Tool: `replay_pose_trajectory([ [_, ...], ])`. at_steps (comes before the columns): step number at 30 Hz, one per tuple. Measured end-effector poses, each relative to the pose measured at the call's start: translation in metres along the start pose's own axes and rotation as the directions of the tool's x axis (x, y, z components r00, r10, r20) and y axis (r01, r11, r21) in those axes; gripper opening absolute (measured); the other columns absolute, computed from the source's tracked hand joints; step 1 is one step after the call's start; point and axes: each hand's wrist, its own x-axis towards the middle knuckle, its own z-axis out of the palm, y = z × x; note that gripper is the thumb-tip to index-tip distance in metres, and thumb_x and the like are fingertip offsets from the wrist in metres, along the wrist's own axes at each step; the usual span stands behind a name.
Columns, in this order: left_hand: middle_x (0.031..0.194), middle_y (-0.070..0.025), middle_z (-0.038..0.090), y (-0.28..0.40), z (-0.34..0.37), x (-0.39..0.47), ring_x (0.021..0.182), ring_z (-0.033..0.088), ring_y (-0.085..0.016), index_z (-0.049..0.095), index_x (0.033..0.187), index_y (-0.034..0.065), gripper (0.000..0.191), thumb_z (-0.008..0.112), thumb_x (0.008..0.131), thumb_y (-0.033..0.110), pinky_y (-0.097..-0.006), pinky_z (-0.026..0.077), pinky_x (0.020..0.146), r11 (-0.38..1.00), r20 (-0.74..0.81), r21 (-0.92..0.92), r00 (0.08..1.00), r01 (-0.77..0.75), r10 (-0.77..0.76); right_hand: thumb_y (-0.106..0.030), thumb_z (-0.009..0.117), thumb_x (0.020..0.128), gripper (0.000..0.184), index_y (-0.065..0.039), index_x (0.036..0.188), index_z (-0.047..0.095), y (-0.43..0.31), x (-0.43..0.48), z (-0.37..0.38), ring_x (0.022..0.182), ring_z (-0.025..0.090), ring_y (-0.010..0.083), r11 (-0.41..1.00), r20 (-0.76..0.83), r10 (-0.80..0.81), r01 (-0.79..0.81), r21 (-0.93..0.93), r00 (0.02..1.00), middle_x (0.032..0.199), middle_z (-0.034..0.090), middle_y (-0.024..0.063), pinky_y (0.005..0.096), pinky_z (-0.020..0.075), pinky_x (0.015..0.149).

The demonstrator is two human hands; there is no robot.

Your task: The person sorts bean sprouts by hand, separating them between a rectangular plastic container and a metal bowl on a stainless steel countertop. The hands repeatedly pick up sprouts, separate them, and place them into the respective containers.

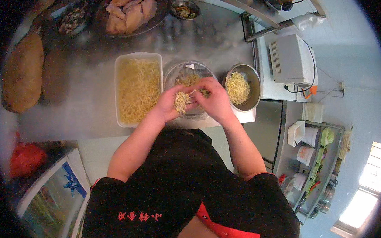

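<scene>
A small bunch of bean sprouts (181, 102) lies across the palm and fingers of my left hand (168, 104), which is turned up. My right hand (212, 100) is beside it, thumb and fingertips brought together at the sprout ends; a thin pale strand shows there. Both hands are over a clear round bowl (171, 73) with greenish-brown scraps inside, partly hidden by my hands. To the left stands a rectangular translucent plastic tub (117, 90) full of yellowish sprouts. On the right, a steel bowl (256, 90) holds a heap of pale sprouts.
The steel worktop (91, 107) carries a long wooden board (24, 72) at far left. Along the back are a wide pan (126, 35) of large tan pieces, a small metal bowl (185, 10) and a dark dish (74, 22). A white appliance (291, 58) and a shelf rack (336, 163) stand right.
</scene>
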Motion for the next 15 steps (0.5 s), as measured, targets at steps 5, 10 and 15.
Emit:
replay_pose_trajectory([
  [5, 0.130, -0.0289, 0.060, 0.005, -0.005, -0.005, 0.121, 0.060, -0.040, 0.052, 0.133, -0.0096, 0.051, 0.046, 0.104, 0.031, -0.0511, 0.051, 0.105, 0.996, -0.008, -0.081, 0.999, -0.031, 0.031, -0.021, 0.072, 0.092, 0.021, -0.004, 0.104, 0.074, 0.069, -0.013, -0.041, 0.086, 0.069, 0.0159, 0.916, -0.138, 0.371, -0.337, 0.219, 0.918, 0.097, 0.075, 0.0087, 0.0304, 0.0547, 0.078],
  [10, 0.131, -0.0296, 0.060, 0.006, -0.006, -0.004, 0.122, 0.060, -0.040, 0.052, 0.135, -0.0101, 0.052, 0.045, 0.103, 0.031, -0.0514, 0.050, 0.106, 0.988, 0.043, -0.107, 0.992, -0.113, 0.118, -0.029, 0.073, 0.092, 0.031, 0.000, 0.104, 0.074, 0.199, -0.045, -0.078, 0.074, 0.065, 0.0111, 0.739, -0.250, 0.668, -0.663, 0.119, 0.700, 0.085, 0.072, 0.0048, 0.0273, 0.0528, 0.065],
  [15, 0.130, -0.0284, 0.061, -0.004, -0.004, 0.008, 0.120, 0.061, -0.040, 0.051, 0.136, -0.0098, 0.053, 0.044, 0.104, 0.031, -0.0499, 0.051, 0.105, 0.967, -0.074, -0.178, 0.983, -0.181, 0.171, -0.038, 0.070, 0.089, 0.036, -0.003, 0.094, 0.076, 0.279, -0.062, -0.079, 0.071, 0.069, 0.0198, 0.752, -0.273, 0.601, -0.647, -0.123, 0.751, 0.077, 0.073, 0.0108, 0.0357, 0.0534, 0.068],
])
